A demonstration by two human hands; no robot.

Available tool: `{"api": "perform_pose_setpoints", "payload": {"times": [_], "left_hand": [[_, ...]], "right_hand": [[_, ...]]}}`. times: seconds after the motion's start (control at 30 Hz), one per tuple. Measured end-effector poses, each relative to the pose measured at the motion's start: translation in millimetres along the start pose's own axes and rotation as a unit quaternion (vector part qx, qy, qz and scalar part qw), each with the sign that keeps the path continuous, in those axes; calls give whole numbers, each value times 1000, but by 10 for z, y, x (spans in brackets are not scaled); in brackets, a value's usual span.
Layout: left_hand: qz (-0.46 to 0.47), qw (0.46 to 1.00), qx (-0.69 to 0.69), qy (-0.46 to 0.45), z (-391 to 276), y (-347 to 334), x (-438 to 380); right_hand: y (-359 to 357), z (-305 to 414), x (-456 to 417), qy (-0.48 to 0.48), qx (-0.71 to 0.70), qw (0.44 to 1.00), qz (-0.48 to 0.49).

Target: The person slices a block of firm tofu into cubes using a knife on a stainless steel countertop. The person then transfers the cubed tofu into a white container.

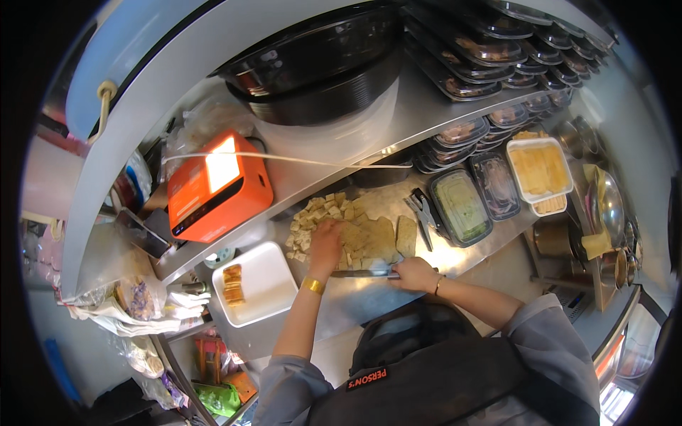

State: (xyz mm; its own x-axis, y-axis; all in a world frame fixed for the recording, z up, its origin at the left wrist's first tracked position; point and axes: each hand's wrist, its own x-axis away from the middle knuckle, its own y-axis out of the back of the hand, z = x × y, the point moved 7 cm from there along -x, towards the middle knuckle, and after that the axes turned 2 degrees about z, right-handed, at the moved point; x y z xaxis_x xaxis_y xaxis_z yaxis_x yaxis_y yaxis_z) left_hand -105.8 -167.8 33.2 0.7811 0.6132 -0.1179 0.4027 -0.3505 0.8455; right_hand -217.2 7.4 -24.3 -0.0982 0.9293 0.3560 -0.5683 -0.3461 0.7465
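Note:
My right hand (418, 275) grips the handle of a knife (367, 273). Its blade lies along the near edge of pale, tofu-like slabs (373, 234), and glare washes out part of it. My left hand (326, 242) rests on the food where the slabs meet a heap of cut cubes (314, 215); its fingertips are too blurred to tell whether they grip a piece. A single narrow slab (406, 235) lies to the right of the others. All of it sits on a steel worktop (367, 309).
Left of my arm is a white tray (282, 285) with browned pieces (233, 285). To the right stand a stapler-like tool (422, 215), lidded containers (461, 207) and a white tub of yellow strips (539, 168). Above, a shelf (319, 154) carries an orange device (218, 191) and black tubs (319, 58).

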Motion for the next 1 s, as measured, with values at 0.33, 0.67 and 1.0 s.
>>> {"api": "perform_pose_setpoints", "payload": {"times": [0.33,0.67,1.0], "left_hand": [[154,965,-149,-152,-179,-585,-270],[239,912,-113,-315,-801,-825,-188],[236,916,-154,-285,-689,-543,-81]], "right_hand": [[-170,-140,887,-88,-32,995,37],[-332,-46,916,-100,-62,993,8],[-408,106,687,-78,-66,995,17]]}}
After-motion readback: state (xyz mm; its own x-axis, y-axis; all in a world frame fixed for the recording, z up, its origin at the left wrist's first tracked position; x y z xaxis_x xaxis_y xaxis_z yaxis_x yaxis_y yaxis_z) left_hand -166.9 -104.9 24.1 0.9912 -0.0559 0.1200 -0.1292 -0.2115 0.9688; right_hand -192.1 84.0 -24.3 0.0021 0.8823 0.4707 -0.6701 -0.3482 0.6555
